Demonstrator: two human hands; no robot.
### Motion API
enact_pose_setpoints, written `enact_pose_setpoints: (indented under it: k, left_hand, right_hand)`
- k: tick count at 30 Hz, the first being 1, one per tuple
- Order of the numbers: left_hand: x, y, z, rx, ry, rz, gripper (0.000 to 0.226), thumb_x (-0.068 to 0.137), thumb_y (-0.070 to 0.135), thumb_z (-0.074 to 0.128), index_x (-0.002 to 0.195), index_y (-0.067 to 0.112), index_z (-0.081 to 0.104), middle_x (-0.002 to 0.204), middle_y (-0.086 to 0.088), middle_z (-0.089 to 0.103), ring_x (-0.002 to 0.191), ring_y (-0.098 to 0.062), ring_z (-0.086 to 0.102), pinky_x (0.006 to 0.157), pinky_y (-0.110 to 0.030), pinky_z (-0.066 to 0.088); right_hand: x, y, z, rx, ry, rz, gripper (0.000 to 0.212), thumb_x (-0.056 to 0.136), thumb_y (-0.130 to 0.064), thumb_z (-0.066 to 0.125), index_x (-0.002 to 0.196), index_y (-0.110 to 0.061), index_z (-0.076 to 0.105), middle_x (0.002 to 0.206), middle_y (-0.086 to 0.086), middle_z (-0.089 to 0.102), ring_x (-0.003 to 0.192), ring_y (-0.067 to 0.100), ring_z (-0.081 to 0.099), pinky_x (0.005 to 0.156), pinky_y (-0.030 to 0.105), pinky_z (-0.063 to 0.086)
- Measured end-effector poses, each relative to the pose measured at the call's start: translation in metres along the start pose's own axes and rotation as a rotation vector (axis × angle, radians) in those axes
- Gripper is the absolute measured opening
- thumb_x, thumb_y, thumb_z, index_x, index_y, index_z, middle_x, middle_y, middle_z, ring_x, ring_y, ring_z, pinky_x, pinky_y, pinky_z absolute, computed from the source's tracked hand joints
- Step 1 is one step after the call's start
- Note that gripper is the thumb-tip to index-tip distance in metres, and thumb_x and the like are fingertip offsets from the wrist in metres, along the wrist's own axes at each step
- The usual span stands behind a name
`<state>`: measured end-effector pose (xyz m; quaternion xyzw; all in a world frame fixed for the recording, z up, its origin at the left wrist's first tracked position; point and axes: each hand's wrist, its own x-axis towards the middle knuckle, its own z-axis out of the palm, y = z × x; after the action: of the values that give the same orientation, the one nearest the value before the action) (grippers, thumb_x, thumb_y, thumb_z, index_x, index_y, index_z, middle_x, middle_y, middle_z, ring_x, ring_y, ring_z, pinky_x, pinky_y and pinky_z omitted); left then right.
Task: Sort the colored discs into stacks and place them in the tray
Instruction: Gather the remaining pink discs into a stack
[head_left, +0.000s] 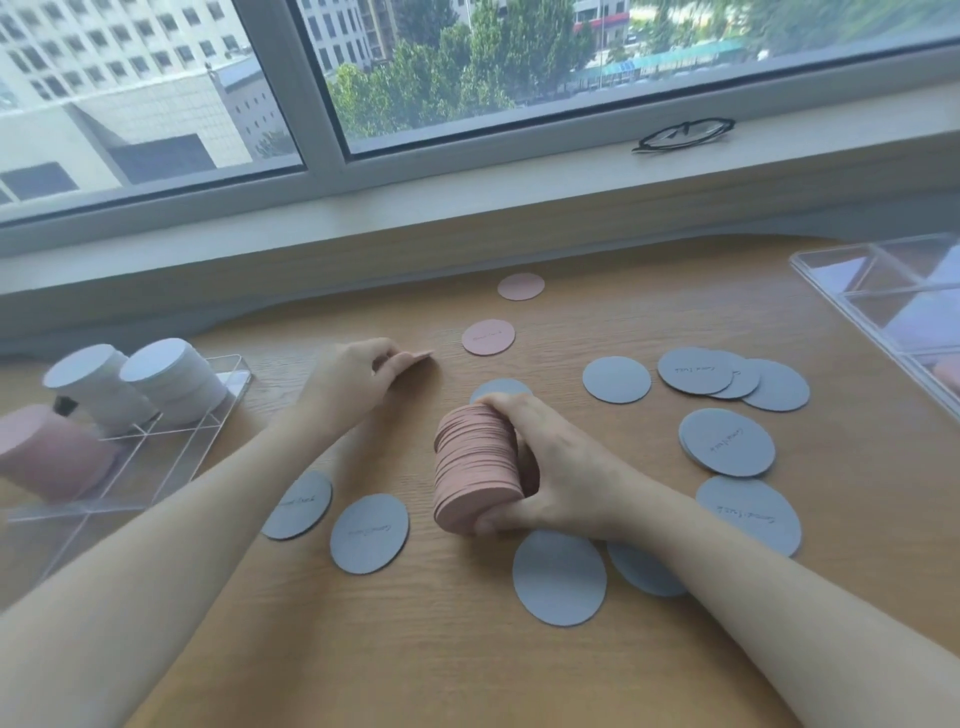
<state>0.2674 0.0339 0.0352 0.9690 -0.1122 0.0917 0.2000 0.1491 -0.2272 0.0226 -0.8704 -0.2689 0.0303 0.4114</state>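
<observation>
specs (683, 135) on window sill (467, 208)

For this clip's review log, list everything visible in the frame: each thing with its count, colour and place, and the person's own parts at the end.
Loose grey-blue paper discs: about eleven, flat on the table, mostly right and near; some overlap.
Loose pink paper discs: two, far centre of the table.
Stack of pink discs: one, held on edge at centre.
Clear plastic compartment tray: one, left; holds two white disc stacks and one pink stack.
Second clear plastic tray: one, far right, partly out of frame.
Black-rimmed glasses: one pair, on the window sill.
Wooden table: one, light brown.
Left hand: pinching a pink disc at the table.
Right hand: gripping the stack of pink discs.
</observation>
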Motion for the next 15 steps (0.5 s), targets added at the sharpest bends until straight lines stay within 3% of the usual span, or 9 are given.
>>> enact_pose_setpoints:
  k: [2,4,8,12,15]
  left_hand:
    - [-0.018,0.007,-0.005,-0.065,-0.048,-0.005,0.024,0.099,0.042,0.054,0.089,0.028,0.070,0.084,0.010,0.069,0.081,-0.009,0.060,0.069,-0.026,0.041]
    - [-0.035,0.016,-0.011,-0.155,-0.106,-0.002,0.026,0.101,0.039,0.053,0.081,0.030,0.068,0.080,0.013,0.069,0.077,0.001,0.058,0.068,-0.019,0.039]
    - [-0.060,0.039,-0.012,-0.411,-0.279,0.060,0.029,0.104,0.022,0.050,0.084,0.018,0.071,0.077,0.011,0.069,0.075,0.000,0.060,0.070,-0.025,0.047]
    - [-0.065,0.053,-0.006,-0.517,-0.324,0.068,0.029,0.104,0.022,0.049,0.097,0.007,0.073,0.086,-0.006,0.071,0.074,-0.002,0.057,0.067,-0.023,0.048]
    - [-0.051,0.055,-0.003,-0.548,-0.296,0.019,0.035,0.103,0.032,0.049,0.096,0.011,0.076,0.089,-0.005,0.075,0.077,-0.004,0.063,0.065,-0.021,0.047]
  right_hand:
    - [0.000,0.000,0.001,-0.003,0.008,-0.003,0.102,0.062,-0.050,0.089,0.144,-0.027,0.034,0.137,-0.014,0.042,0.124,-0.001,0.041,0.107,0.030,0.037]
    - [0.000,0.001,0.001,-0.009,0.009,-0.013,0.106,0.063,-0.050,0.088,0.148,-0.024,0.032,0.150,-0.011,0.034,0.140,0.002,0.031,0.116,0.032,0.030]
    - [-0.001,0.002,0.002,-0.010,0.001,-0.005,0.115,0.066,-0.049,0.088,0.155,-0.023,0.021,0.162,-0.013,0.017,0.148,-0.004,0.012,0.122,0.028,0.018]
    - [-0.002,0.005,0.001,-0.007,-0.010,0.028,0.117,0.064,-0.053,0.087,0.155,-0.032,0.017,0.155,-0.018,0.030,0.142,-0.004,0.025,0.118,0.028,0.027]
    - [-0.002,0.007,0.000,0.011,0.001,0.024,0.115,0.059,-0.055,0.087,0.152,-0.032,0.024,0.148,-0.015,0.036,0.138,0.001,0.034,0.114,0.033,0.034]
